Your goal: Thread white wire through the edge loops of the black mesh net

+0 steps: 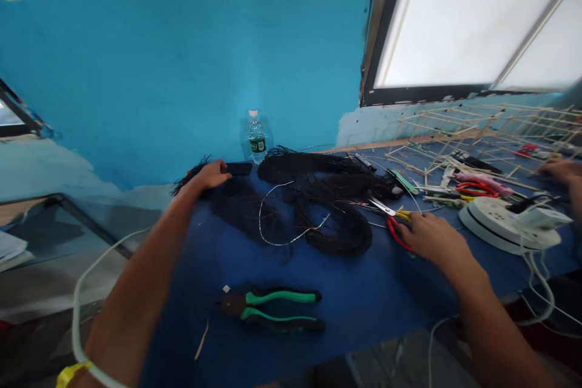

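My left hand [213, 174] reaches to the back left of the blue table, its fingers curled around a bundle of black strands [236, 203]. A flat dark object like a phone [239, 168] lies at its fingertips. At the right, my right hand [425, 233] has its fingers closed on the handles of scissors [387, 208] with red and yellow grips. The blades point left toward more bundled black strands [334, 233]. A bent silvery wire [260, 221] curves over the strands. Green-handled pliers [277, 309] lie near the front.
A water bottle [257, 136] stands against the wall. To the right are a white round reel-like device [504, 224] with cables, red-handled pliers [477, 187] and a thin stick frame [445, 127]. Another person's hand [559, 168] is at the far right. A white cable [76, 303] crosses my left arm.
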The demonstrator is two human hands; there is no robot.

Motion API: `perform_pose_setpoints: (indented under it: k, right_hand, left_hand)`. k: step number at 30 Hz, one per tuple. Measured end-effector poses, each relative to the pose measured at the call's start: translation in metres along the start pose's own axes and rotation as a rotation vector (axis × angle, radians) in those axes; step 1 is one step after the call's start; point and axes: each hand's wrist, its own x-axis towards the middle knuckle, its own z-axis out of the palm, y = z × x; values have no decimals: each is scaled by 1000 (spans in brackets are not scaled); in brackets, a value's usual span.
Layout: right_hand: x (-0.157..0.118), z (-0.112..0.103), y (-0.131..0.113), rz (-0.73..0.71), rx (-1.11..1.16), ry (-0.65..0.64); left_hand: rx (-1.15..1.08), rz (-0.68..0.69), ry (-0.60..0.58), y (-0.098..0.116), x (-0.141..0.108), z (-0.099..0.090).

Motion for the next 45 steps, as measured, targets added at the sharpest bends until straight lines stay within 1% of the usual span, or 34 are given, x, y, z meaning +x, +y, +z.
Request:
perform_pose_setpoints:
  k: [1,2,3,4,5,6,7,9,11,13,15,16,17,18,20,22,23,24,25,26,28,30,31,33,35,37,38,40,41,42,43,45]
  right_hand:
    - [-6,-10,-13,9,-48,83]
    - [-12,-22,-28,-8,-36,189]
    - [-18,-33,-45,-133,57,248]
    - [-24,-43,-64,-305,191,276]
    - [-29,-52,-83,-513,320,257]
    - [-33,-58,-102,-723,402,200]
    - [-36,-62,-119,-898,429,142]
    - [-38,-64,-147,-1057,421,91]
    - [-33,-61,-164,-1081,378,60]
    - [-21,-59,-174,-1038,368,37]
    - [-6,-59,-184,-993,389,19]
    - [3,-60,-190,-981,397,7]
    - [11,-60,-198,-979,399,-5]
    - [19,-60,-206,-984,395,-22]
    - [33,-60,-223,-989,381,-72]
    - [44,-60,-235,-990,380,-120]
    - [48,-61,-237,-999,389,-141]
    - [52,-64,-238,-1015,406,-158]
    - [55,-68,-236,-1035,430,-169]
    - [58,-75,-233,-1055,461,-173]
    - [62,-91,-223,-1081,533,-167]
    - [64,-109,-213,-1092,601,-148]
    - [65,-118,-209,-1098,637,-139]
    - [66,-132,-203,-1106,766,-115]
    - [68,-141,-199,-1092,994,-105]
    - [70,-145,-195,-1054,1335,-153]
    - [71,-147,-192,-1031,1515,-197]
    - [71,-149,-185,-983,1835,-276]
    - [70,-151,-182,-958,1953,-277]
    - [69,-154,-179,-937,2035,-241]
    - [67,-156,-176,-919,2090,-165]
    - [64,-162,-170,-877,2085,26]
  left_hand:
    - [74,3,-42,-4,1,10]
    - [139,13,-73,-7,2,18]
    - [195,27,-101,-9,3,23]
    - [244,43,-129,-10,4,27]
    - [286,59,-152,-9,5,28]
    - [321,73,-172,-8,4,28]
    - [349,86,-188,-7,3,27]
    - [386,113,-193,-5,-4,21]
    - [397,144,-153,0,-14,11]
    - [383,172,-60,9,-28,0]
    - [346,208,33,26,-42,-11]
    - [318,236,45,37,-49,-16]
    - [284,280,17,49,-57,-19]
    - [246,336,-53,63,-65,-21]
    - [175,448,-252,88,-81,-22]
    - [124,523,-443,106,-97,-20]
    - [100,535,-496,112,-103,-17]
    - [77,532,-513,116,-108,-15]
    - [48,520,-502,118,-112,-13]
    - [17,502,-465,119,-114,-10]
    - [-53,476,-367,119,-115,-8]
    - [-158,480,-313,121,-115,-8]
    - [-199,491,-304,123,-115,-9]
    - [-288,527,-343,128,-117,-12]
    - [-451,542,-404,131,-121,-17]
    - [-677,526,-411,131,-125,-24]
    - [-781,510,-387,131,-127,-28]
    - [-922,473,-300,129,-131,-38]
    - [-968,452,-253,128,-133,-43]
    - [-1009,426,-206,128,-135,-47]
    - [-1035,401,-155,128,-137,-52]
    - [-1011,376,-84,129,-141,-57]
